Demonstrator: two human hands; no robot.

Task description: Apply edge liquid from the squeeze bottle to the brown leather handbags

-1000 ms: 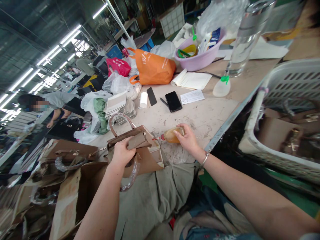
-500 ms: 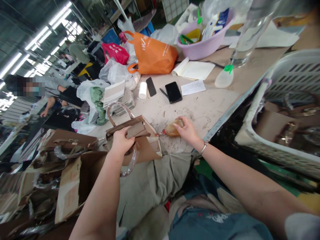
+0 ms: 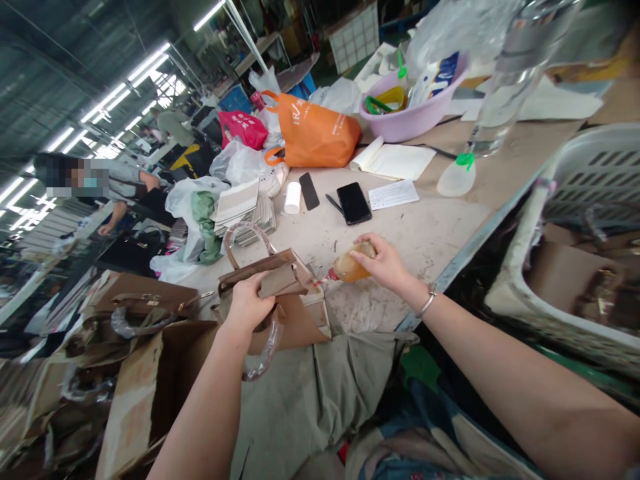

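Observation:
My left hand [image 3: 250, 305] grips the folded flap of a small brown handbag [image 3: 280, 280] standing at the near edge of the worktable [image 3: 425, 233]. The bag's handles are wrapped in clear plastic. My right hand [image 3: 385, 263] is closed round a small bottle of amber liquid [image 3: 349, 268] with a red nozzle that points at the bag's side. A silver bracelet sits on my right wrist. Grey cloth [image 3: 310, 393] lies over my lap below the bag.
A black phone [image 3: 354, 203], a white roll [image 3: 293, 198], a notebook [image 3: 395, 161], an orange bag [image 3: 313, 137], a lilac basin [image 3: 415, 110] and a clear bottle [image 3: 505, 87] lie further back. A white basket [image 3: 565, 267] stands right. More brown bags [image 3: 145, 303] pile left. Another person works far left.
My right hand has lifted the amber bottle slightly and kept its nozzle at the bag. The left hand's grip on the bag is unchanged. The view shifted a little.

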